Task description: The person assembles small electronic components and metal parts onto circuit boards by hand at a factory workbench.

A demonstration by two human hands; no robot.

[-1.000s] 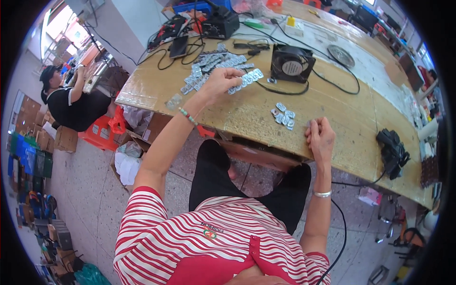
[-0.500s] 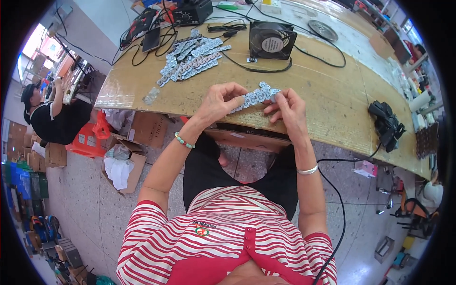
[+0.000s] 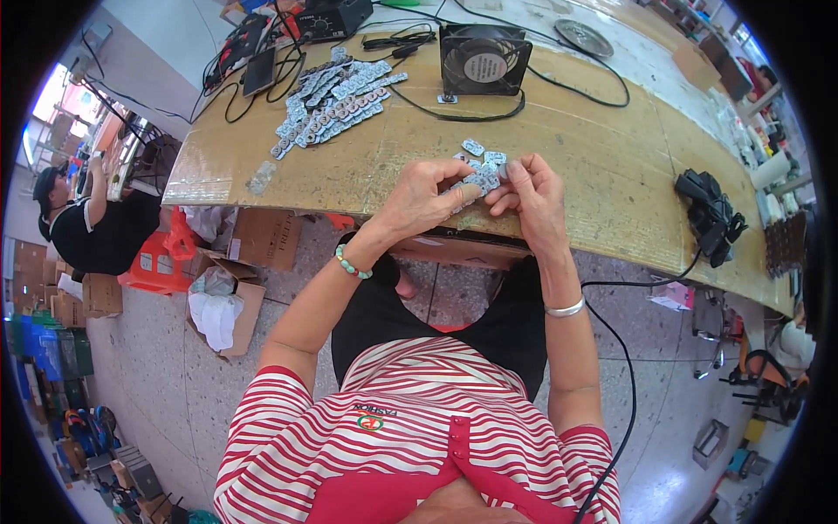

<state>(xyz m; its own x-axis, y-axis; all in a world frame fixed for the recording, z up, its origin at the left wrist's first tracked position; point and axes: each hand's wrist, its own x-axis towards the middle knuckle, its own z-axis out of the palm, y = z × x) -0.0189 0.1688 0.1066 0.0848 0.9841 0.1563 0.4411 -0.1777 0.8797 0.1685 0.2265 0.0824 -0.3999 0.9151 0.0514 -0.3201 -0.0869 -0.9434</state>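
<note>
A strip of small pale boards, which look like circuit boards, is held between my hands above the near part of the table. My left hand pinches it with thumb and fingers, covering its left end. At its right end, the thumb and fingers of my right hand are closed on the strip. Just beyond my fingers a loose small board lies on the table, and another small board is right by the strip. Farther left lies a pile of similar strips, some carrying round parts.
A black fan with a cable stands on the cardboard-covered table. A black control box and cables are at the far left, a round metal dish far right. A black cable bundle lies right. A person sits at left.
My left hand has moved right along the strip, closer to my right hand, so less of the strip shows. A loose board now lies apart beyond my fingers. The view has shifted slightly.
</note>
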